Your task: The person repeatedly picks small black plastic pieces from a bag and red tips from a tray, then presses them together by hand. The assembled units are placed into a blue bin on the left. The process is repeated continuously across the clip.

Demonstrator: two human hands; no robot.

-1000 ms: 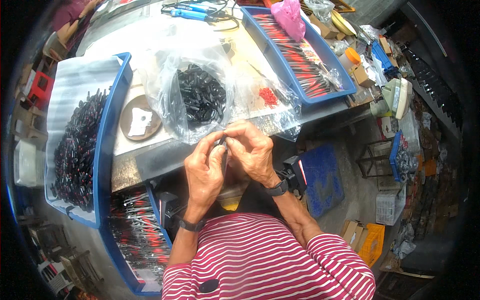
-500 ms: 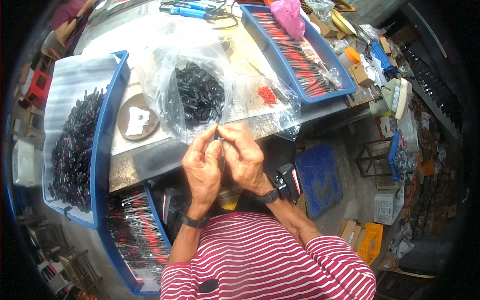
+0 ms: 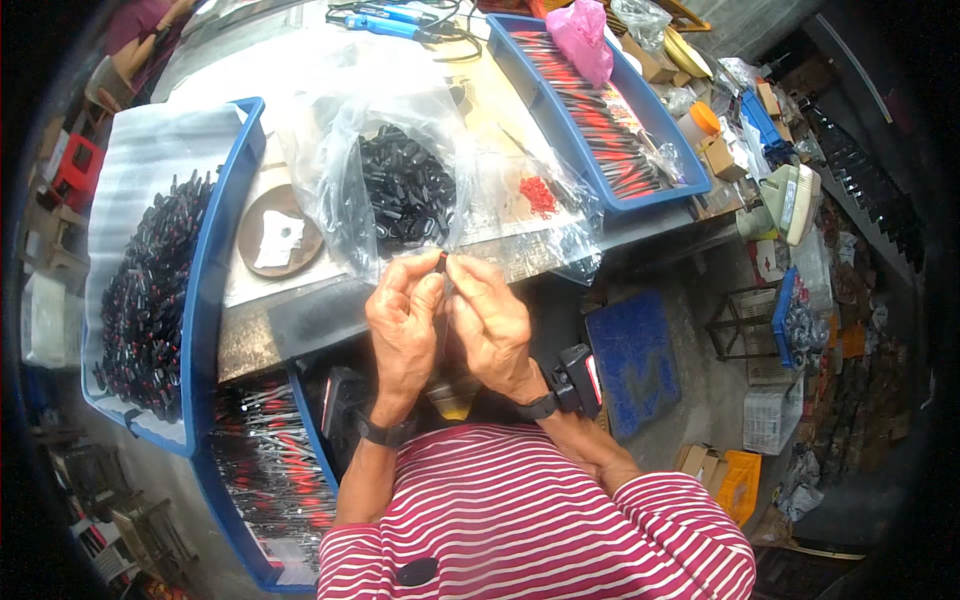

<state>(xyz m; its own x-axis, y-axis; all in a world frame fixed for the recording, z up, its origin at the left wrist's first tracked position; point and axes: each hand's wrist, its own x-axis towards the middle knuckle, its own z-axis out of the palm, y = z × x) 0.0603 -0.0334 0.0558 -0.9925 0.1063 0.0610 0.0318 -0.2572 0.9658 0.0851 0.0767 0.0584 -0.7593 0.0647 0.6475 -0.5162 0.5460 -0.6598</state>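
Observation:
Just past the table's front edge, my left hand point(image 3: 402, 322) and my right hand point(image 3: 494, 325) meet fingertip to fingertip. Between them they pinch a small black part point(image 3: 441, 261), mostly covered by the fingers. It resembles the many black plastic pieces point(image 3: 405, 185) heaped in a clear plastic bag point(image 3: 340, 215) right behind the hands. Small red rings point(image 3: 538, 196) lie in a pile on the table, to the right of that bag.
Left on the table, a blue bin point(image 3: 232, 190) holds more black parts beside a round brown dish point(image 3: 250, 225). Lower left, another blue bin point(image 3: 318, 440) contains thin red-and-metal pieces. A blue tray point(image 3: 560, 150) of red-and-black pieces stands back right. Another person point(image 3: 135, 45) is far left.
Both hands stay together at nearly the same spot, with the fingertips shifted slightly around the black part. The whole view has moved a little.

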